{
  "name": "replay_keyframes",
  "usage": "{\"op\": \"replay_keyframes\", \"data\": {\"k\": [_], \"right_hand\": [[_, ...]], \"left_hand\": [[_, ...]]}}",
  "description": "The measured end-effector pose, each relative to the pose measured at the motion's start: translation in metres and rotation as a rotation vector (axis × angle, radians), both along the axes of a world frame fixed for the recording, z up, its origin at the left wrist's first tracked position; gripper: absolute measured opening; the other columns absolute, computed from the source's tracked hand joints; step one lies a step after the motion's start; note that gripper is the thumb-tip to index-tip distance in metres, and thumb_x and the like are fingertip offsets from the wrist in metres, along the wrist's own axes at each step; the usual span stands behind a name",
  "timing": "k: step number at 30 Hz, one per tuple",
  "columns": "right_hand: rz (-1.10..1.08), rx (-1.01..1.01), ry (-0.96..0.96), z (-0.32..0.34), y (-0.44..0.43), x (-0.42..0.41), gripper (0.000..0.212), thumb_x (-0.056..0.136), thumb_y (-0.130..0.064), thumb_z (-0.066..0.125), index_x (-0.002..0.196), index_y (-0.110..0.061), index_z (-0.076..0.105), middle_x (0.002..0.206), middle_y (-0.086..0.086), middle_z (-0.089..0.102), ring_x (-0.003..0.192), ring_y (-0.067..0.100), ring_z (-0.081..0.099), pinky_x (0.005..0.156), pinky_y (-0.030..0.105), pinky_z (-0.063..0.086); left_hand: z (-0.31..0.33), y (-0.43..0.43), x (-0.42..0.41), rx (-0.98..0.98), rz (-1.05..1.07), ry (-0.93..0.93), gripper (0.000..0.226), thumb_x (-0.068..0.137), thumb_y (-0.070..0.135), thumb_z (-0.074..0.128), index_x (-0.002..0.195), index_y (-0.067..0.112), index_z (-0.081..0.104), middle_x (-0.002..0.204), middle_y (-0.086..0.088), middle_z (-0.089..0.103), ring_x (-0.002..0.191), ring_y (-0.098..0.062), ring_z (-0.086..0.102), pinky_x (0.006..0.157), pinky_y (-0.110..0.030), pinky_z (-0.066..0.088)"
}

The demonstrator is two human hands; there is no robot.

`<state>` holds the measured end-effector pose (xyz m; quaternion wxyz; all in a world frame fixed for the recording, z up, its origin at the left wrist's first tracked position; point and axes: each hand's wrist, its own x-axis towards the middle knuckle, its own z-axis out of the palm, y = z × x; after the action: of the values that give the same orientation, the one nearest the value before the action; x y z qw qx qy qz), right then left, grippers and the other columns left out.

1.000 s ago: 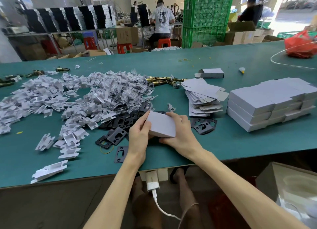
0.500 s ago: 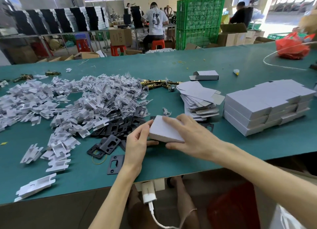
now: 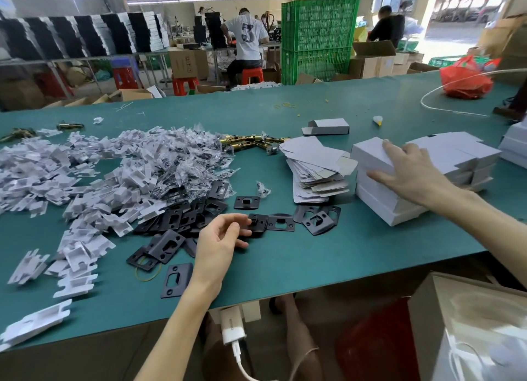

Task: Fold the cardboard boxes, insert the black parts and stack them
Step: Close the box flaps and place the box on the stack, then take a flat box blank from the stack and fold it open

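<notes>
White boxes sit stacked under the flat right hand; the empty, loosely curled left hand rests beside black parts; blanks await folding.

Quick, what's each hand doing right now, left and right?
Left hand: fingers loosely curled at a black plate; grip cannot be told.
Right hand: open, fingers spread flat on the top stacked box.

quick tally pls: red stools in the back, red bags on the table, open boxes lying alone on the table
red stools: 3
red bag: 1
open box: 1
total: 5
</notes>
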<state>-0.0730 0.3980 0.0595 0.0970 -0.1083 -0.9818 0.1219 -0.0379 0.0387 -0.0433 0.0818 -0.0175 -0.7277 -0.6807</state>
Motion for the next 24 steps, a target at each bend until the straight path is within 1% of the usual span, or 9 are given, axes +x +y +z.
{"op": "replay_keyframes", "data": {"k": [3, 5, 8, 10, 13, 15, 17, 20, 24], "right_hand": [[-0.044, 0.141, -0.019, 0.005, -0.005, -0.003, 0.077, 0.096, -0.055, 0.055, 0.156, -0.015, 0.027, 0.147, 0.026, 0.039, 0.137, 0.041, 0.032, 0.114, 0.054, 0.028], [-0.063, 0.231, -0.017, 0.005, -0.011, -0.005, 0.072, 0.098, -0.052, 0.054, 0.152, -0.011, 0.030, 0.151, 0.022, 0.036, 0.142, 0.039, 0.027, 0.117, 0.055, 0.024], [-0.086, 0.261, -0.017, 0.008, -0.019, -0.007, 0.065, 0.100, -0.047, 0.054, 0.146, -0.006, 0.035, 0.144, 0.023, 0.043, 0.132, 0.042, 0.040, 0.108, 0.051, 0.036], [-0.136, 0.273, -0.039, 0.009, -0.021, -0.008, 0.065, 0.101, -0.048, 0.052, 0.146, -0.005, 0.034, 0.142, 0.023, 0.044, 0.128, 0.042, 0.042, 0.103, 0.050, 0.038], [-0.168, 0.310, -0.071, 0.009, -0.023, -0.012, 0.068, 0.102, -0.046, 0.049, 0.150, -0.002, 0.029, 0.147, 0.025, 0.038, 0.136, 0.042, 0.035, 0.112, 0.053, 0.032], [-0.115, 0.371, -0.031, 0.005, -0.025, -0.013, 0.069, 0.103, -0.040, 0.050, 0.152, 0.001, 0.025, 0.157, 0.027, 0.026, 0.149, 0.042, 0.019, 0.122, 0.055, 0.017], [0.043, 0.443, 0.075, -0.001, -0.032, -0.016, 0.067, 0.103, -0.032, 0.052, 0.153, 0.002, 0.025, 0.163, 0.026, 0.019, 0.154, 0.040, 0.008, 0.126, 0.051, 0.005], [0.269, 0.444, 0.118, -0.009, -0.058, -0.027, 0.068, 0.102, -0.035, 0.055, 0.152, 0.003, 0.030, 0.162, 0.023, 0.026, 0.153, 0.036, 0.016, 0.127, 0.044, 0.009], [0.329, 0.247, -0.050, -0.017, -0.096, -0.055, 0.081, 0.104, -0.045, 0.049, 0.159, 0.001, 0.012, 0.168, 0.017, 0.012, 0.156, 0.031, 0.006, 0.127, 0.043, 0.012]], "left_hand": [[0.001, 0.001, 0.002, -0.015, -0.004, -0.005, 0.026, 0.106, -0.002, 0.049, 0.106, 0.011, 0.072, 0.099, 0.000, 0.078, 0.088, -0.018, 0.074, 0.072, -0.027, 0.060], [0.002, 0.001, 0.002, -0.018, -0.005, -0.007, 0.027, 0.106, -0.003, 0.048, 0.105, 0.010, 0.072, 0.097, -0.001, 0.078, 0.085, -0.016, 0.073, 0.071, -0.026, 0.060], [0.003, 0.001, 0.003, -0.020, -0.002, -0.012, 0.028, 0.106, -0.004, 0.047, 0.103, 0.010, 0.072, 0.096, -0.002, 0.078, 0.081, -0.014, 0.072, 0.070, -0.025, 0.059], [0.003, 0.001, 0.003, -0.018, -0.005, -0.013, 0.028, 0.106, -0.004, 0.047, 0.103, 0.009, 0.072, 0.096, -0.003, 0.078, 0.079, -0.012, 0.071, 0.070, -0.024, 0.059], [0.003, 0.001, 0.003, -0.022, -0.007, -0.015, 0.028, 0.105, -0.004, 0.047, 0.103, 0.009, 0.072, 0.096, -0.003, 0.078, 0.078, -0.012, 0.071, 0.070, -0.024, 0.059], [0.003, 0.001, 0.003, -0.023, -0.010, -0.017, 0.028, 0.105, -0.005, 0.047, 0.103, 0.008, 0.072, 0.096, -0.003, 0.078, 0.078, -0.012, 0.070, 0.070, -0.024, 0.058], [0.003, 0.001, 0.002, -0.024, -0.012, -0.020, 0.028, 0.105, -0.005, 0.047, 0.103, 0.008, 0.072, 0.096, -0.004, 0.078, 0.077, -0.012, 0.070, 0.069, -0.023, 0.057], [0.003, 0.001, 0.002, -0.022, -0.008, -0.022, 0.026, 0.105, -0.004, 0.048, 0.102, 0.008, 0.071, 0.095, -0.003, 0.078, 0.076, -0.012, 0.070, 0.069, -0.023, 0.057], [0.001, 0.000, 0.001, -0.033, 0.000, -0.020, 0.027, 0.105, -0.004, 0.048, 0.102, 0.009, 0.071, 0.093, -0.001, 0.078, 0.077, -0.013, 0.070, 0.069, -0.025, 0.058]]}}
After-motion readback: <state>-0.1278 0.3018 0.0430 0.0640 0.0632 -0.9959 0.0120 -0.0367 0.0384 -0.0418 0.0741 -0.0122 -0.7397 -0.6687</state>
